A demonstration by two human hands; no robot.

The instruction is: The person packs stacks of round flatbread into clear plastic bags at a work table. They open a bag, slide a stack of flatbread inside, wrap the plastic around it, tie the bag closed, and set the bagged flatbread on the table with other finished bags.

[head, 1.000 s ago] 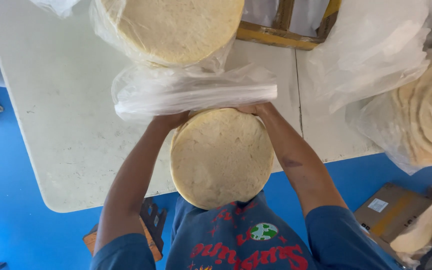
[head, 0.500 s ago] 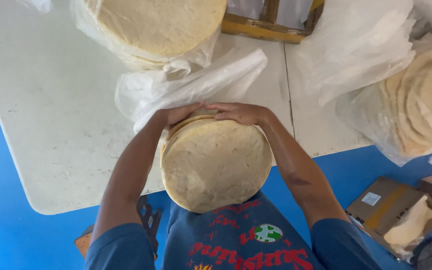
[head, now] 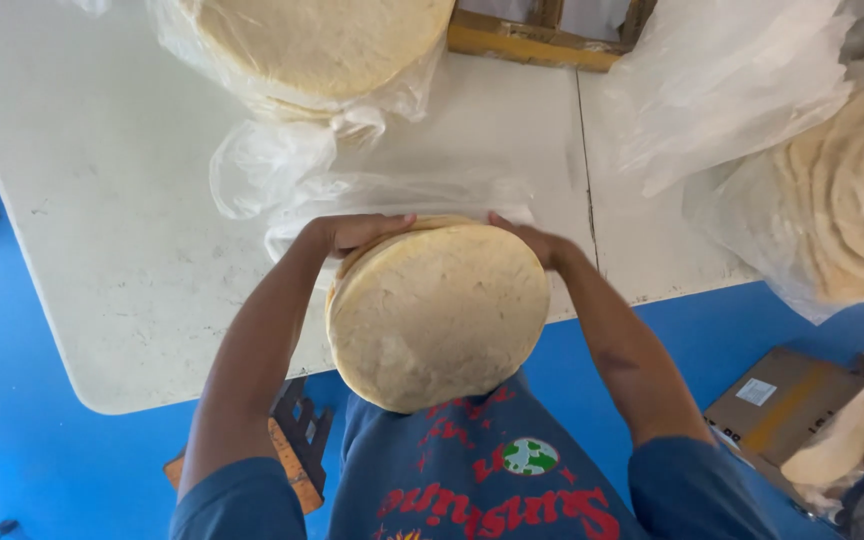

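**Tortilla stack tipped up at the table edge**

While both hands grip it by its far rim, the round stack of tortillas stands tilted toward the camera, its broad face showing, at the near edge of the white table. A second ago the stack lay a little lower, with the clear bag's mouth spread just above it; now the hands have closed over the top edge and the stack sits higher against the table, so it looks gathered and squared for bagging.

Left of the stack, the left hand curls over the rim, fingers pressed on the top tortilla. Right of the stack, the right hand clamps the rim likewise. Just behind the stack lies the empty clear plastic bag, and beyond it a bagged tortilla pile. Far right of the stack, another bagged heap of tortillas slumps. Below the table the floor is bright blue, with a cardboard box at the right.
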